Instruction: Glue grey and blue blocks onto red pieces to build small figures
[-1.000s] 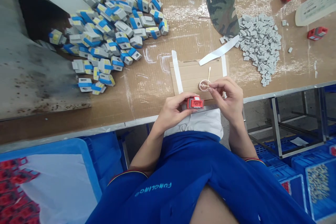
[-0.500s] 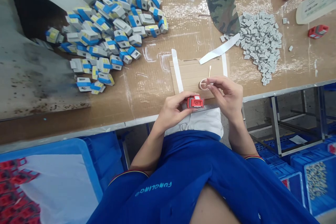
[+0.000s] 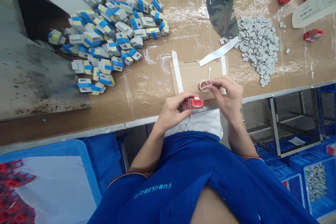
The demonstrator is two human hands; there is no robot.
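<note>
My left hand (image 3: pixel 175 109) is closed around a small red and grey plastic part (image 3: pixel 196 102), pinched between thumb and fingers near the table's front edge. A rectangular recess in the part faces up. My right hand (image 3: pixel 226 94) pinches a thin pale stick, which looks like a cotton swab (image 3: pixel 207 86). The stick's far end is over or inside a small round white-rimmed dish (image 3: pixel 201 89); whether it touches the contents I cannot tell. Just behind the dish, another cotton swab (image 3: pixel 209 72) points away from me. Both the dish and that swab are on a cardboard sheet (image 3: pixel 187 71).
Grey blocks with blue and yellow bands (image 3: pixel 105 42) are heaped at left. Small grey pieces (image 3: pixel 258 42) form a pile at right, beside a camouflage cloth (image 3: pixel 223 14). White tape strips (image 3: pixel 219 51), a translucent bottle (image 3: pixel 312 10) and blue crates (image 3: pixel 78 147) surround me.
The stick in my right hand has tilted, its far end now lower in the dish. My left hand keeps the red part in place. The view has shifted slightly.
</note>
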